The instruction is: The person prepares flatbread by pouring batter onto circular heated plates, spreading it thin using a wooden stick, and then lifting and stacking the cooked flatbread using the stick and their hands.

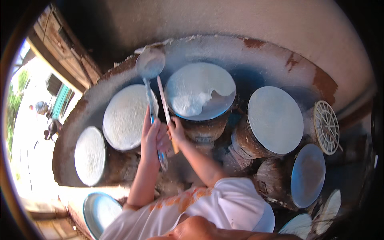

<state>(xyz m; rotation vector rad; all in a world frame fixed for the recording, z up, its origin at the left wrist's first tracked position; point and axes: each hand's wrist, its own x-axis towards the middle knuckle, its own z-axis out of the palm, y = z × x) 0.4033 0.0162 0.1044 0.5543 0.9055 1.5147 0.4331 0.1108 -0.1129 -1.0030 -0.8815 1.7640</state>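
Note:
My left hand [151, 139] grips the handle of a large round ladle [150, 63], whose bowl is raised near the back wall of the stove. My right hand [176, 130] holds a narrow flat stick [163, 96] with a yellowish lower end, its tip just under the ladle's bowl. Beyond my hands, a round griddle [207, 75] has a white batter-like layer with a ragged edge, leaving its lower right part bare. To the left, behind the ladle's handle, sits a griddle with a bumpy white layer [127, 120].
A smooth white-topped griddle [276, 120] stands on the right, and a bare one [309, 177] nearer. At far left is another white-covered griddle [90, 156]. A basin [88, 210] sits low left. A round spoked rack [325, 127] leans right. A curved clay wall [204, 48] encloses the back.

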